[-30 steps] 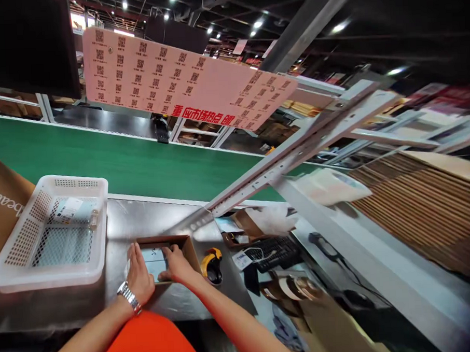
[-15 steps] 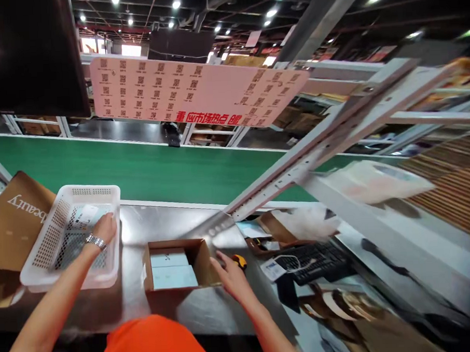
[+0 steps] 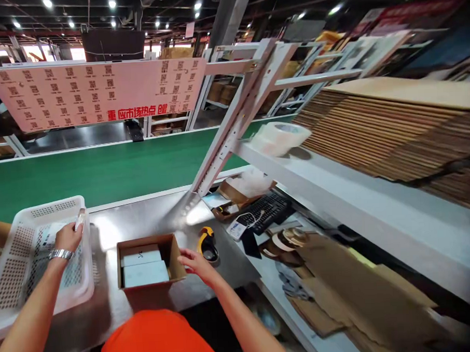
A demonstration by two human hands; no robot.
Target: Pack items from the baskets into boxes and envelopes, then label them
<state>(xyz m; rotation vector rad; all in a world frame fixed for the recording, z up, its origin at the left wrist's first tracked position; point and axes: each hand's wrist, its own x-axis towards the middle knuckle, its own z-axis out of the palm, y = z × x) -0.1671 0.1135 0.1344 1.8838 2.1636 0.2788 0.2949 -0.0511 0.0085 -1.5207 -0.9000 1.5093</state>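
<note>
My left hand (image 3: pixel 68 238), with a metal-banded watch on its wrist, is over the white plastic basket (image 3: pixel 90 275). Its fingers are closed on a small, slim, whitish item (image 3: pixel 80 219), whose kind I cannot make out. Flat packages (image 3: pixel 43 241) with a pale print lie in the basket. To the right, an open cardboard box (image 3: pixel 152 287) holds two pale blue-white boxes (image 3: pixel 146 273) and has a gap at its right end. My right hand (image 3: pixel 195 263) rests its outstretched fingers against the box's right wall, gripping nothing that I can see.
A yellow-and-black tape dispenser (image 3: pixel 207 244) stands right of the box. Beyond the steel table (image 3: pixel 115 212) runs a green conveyor belt (image 3: pixel 141 164). A slanting metal post (image 3: pixel 232 114), a shelf with tape rolls (image 3: pixel 280 137) and stacked cardboard (image 3: pixel 392 133), and a keyboard (image 3: pixel 270 211) are at the right.
The view has swung right. My left hand has lifted from inside the basket with a small whitish item in its fingers. My right hand has come against the box's right wall.
</note>
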